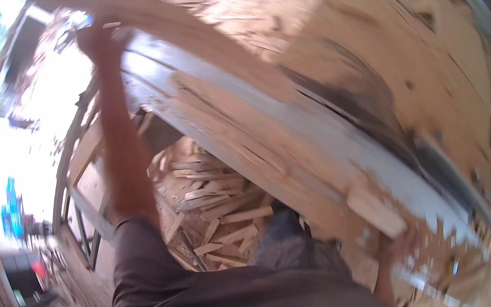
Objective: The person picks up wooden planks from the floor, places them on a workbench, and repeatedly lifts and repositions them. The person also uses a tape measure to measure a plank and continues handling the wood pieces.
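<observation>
Plank (172, 25) held at left, block (375, 213) at right

The left hand (105, 44) grasped the plank near its left end, fingers apparently closed about the near edge. Offcuts (216, 197) lay below the near edge of the worktop (363, 141). The plank slanted over the worktop's far left part; whether its right end rested there was unclear. The block lay by the right hand (399, 243), its fingers too blurred to tell.

The step seemed to be guiding the plank; the next move called for a steady left hold.
</observation>
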{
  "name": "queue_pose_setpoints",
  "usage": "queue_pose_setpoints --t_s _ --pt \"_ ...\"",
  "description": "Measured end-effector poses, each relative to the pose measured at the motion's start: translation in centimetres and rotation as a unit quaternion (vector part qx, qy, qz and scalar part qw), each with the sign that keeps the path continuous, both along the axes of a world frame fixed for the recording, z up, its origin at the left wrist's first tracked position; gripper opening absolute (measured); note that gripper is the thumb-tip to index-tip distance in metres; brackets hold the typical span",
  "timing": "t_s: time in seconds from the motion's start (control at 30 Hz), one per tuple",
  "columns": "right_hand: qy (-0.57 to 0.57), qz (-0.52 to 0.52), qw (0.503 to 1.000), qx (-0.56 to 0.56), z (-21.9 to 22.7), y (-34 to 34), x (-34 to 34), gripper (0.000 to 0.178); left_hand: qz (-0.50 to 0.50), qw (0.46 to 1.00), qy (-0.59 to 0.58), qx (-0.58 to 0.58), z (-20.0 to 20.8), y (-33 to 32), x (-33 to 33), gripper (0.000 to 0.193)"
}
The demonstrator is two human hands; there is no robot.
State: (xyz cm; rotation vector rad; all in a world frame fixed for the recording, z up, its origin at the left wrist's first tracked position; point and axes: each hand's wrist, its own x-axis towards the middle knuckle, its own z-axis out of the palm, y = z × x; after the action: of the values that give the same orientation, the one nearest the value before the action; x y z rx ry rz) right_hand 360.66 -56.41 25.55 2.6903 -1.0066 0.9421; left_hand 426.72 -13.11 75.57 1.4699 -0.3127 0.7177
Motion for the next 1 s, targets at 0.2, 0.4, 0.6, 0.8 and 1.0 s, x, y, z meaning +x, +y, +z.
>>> queue_pose_setpoints --t_s 0.2,0.4,0.6,0.8,1.0 --pt "-0.114 0.008 0.962 0.248 4.9 -1.0 -0.9 0.053 0.081 0.950 -0.021 0.300 3.7 -0.1 -15.8 0.038" --pt "-0.211 -0.062 0.960 0.174 3.0 -12.6 -16.1 0.059 -0.003 0.809 -0.229 0.542 0.0 -19.7 -38.6 0.035" --pt "-0.081 -0.102 0.970 0.205 0.4 -25.9 -32.2 0.069 -0.283 0.648 -0.398 0.585 -11.0 -36.9 -64.1 0.032" --pt "-0.003 0.014 0.984 0.178 3.3 -26.7 -29.5 0.056 -0.451 0.538 -0.374 0.606 -22.9 -45.5 -71.3 0.049" --pt "0.003 -0.010 0.985 0.172 4.6 -23.7 -31.4 0.047 -0.484 0.494 -0.285 0.664 -30.9 -50.1 -71.3 0.051"
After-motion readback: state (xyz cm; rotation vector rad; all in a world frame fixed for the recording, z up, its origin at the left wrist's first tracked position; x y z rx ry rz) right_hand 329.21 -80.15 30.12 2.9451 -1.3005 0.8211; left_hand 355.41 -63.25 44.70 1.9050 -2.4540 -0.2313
